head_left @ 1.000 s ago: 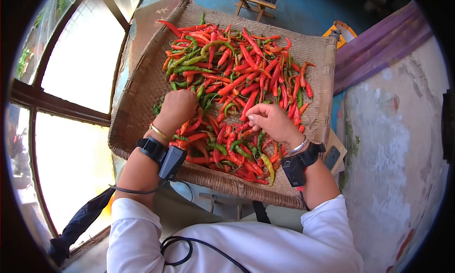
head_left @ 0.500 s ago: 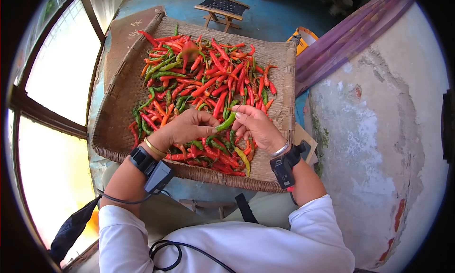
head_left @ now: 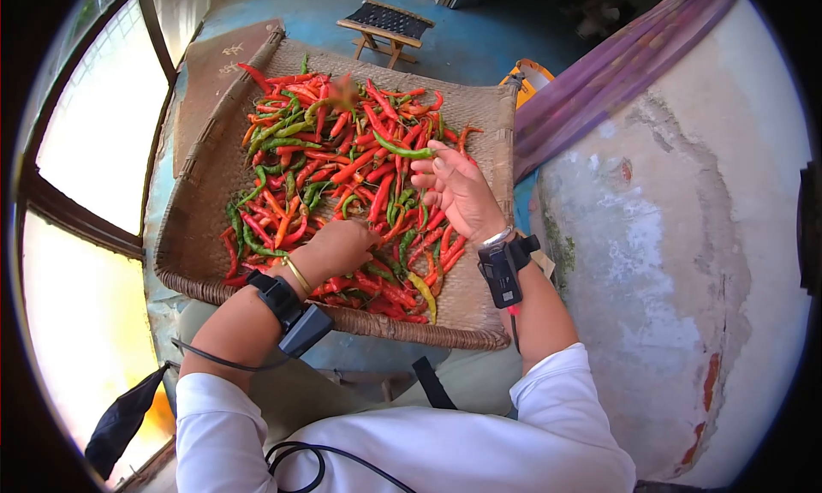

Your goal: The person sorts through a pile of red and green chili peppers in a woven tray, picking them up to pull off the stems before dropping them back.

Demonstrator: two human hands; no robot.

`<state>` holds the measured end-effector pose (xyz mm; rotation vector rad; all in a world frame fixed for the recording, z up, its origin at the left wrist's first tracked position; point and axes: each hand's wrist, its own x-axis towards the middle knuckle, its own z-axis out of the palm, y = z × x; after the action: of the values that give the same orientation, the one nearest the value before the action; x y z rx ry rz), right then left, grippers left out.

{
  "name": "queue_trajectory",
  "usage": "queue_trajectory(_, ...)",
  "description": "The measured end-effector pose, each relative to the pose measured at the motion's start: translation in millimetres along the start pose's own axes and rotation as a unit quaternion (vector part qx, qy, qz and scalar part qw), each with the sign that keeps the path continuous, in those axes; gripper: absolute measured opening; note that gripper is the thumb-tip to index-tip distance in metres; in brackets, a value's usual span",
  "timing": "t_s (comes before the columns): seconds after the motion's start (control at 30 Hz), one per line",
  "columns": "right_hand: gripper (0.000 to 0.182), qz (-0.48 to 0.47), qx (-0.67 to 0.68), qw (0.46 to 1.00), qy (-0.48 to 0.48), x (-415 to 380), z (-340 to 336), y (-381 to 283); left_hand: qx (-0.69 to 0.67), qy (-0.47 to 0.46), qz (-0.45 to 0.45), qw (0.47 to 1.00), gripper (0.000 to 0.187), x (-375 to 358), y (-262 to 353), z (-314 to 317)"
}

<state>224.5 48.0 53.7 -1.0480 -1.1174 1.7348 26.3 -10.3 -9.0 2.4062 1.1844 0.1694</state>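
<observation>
A wide woven tray (head_left: pixel 479 163) holds a heap of red chilies (head_left: pixel 351 172) with green ones mixed in. My right hand (head_left: pixel 460 189) is raised over the heap's right side, a green chili (head_left: pixel 402 149) pinched by its end between thumb and index finger, the other fingers loosely curled. Lower and to the left, my left hand (head_left: pixel 340 246) reaches down into the heap with its fingers bent. Its fingertips are among the chilies, and what they hold, if anything, is hidden. Near the tray's front edge lies a yellow-green chili (head_left: pixel 422 294).
Beyond the tray a small folding stool (head_left: pixel 390 19) stands on the blue floor. A bright window (head_left: pixel 98 107) is at the left, a worn plaster wall (head_left: pixel 634 279) at the right, with a purple cloth (head_left: pixel 591 82) hanging beside it. Cables run from the wrist devices.
The hands have moved apart. My right hand has gone up and away with the green chili, which both hands were touching before. My left hand has lowered into the heap.
</observation>
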Motion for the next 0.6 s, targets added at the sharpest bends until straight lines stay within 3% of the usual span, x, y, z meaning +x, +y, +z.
queue_trajectory(0.07, 0.058, -0.047, 0.041, 0.998, -0.024, 7, 12, -9, 0.013, 0.001, 0.003, 1.0, 0.025, 1, -1, 2)
queue_trajectory(0.1, 0.068, -0.027, -0.03, 0.999, -0.03, 11, 8, -5, 0.026, -0.001, 0.004, 1.0, 0.025, 2, -1, 3)
queue_trajectory(0.2, 0.044, 0.001, -0.315, 0.946, -0.078, 16, -5, 29, 0.032, 0.002, 0.018, 0.999, 0.023, 5, -3, 6)
queue_trajectory(0.27, 0.024, -0.168, -0.605, 0.771, -0.108, 5, -4, 46, 0.042, 0.001, 0.028, 0.999, 0.021, 8, -6, 9)
queue_trajectory(0.4, 0.014, -0.187, -0.657, 0.721, -0.117, -10, -3, 64, 0.054, 0.018, 0.042, 0.997, 0.013, 10, -8, 12)
queue_trajectory(0.5, 0.008, -0.211, -0.703, 0.678, -0.044, -4, -18, 57, 0.042, 0.031, 0.069, 0.996, 0.011, 10, -10, 11)
queue_trajectory(0.6, 0.018, -0.192, -0.748, 0.629, -0.093, 5, -50, 54, 0.055, 0.055, 0.082, 0.994, 0.01, 12, -8, 11)
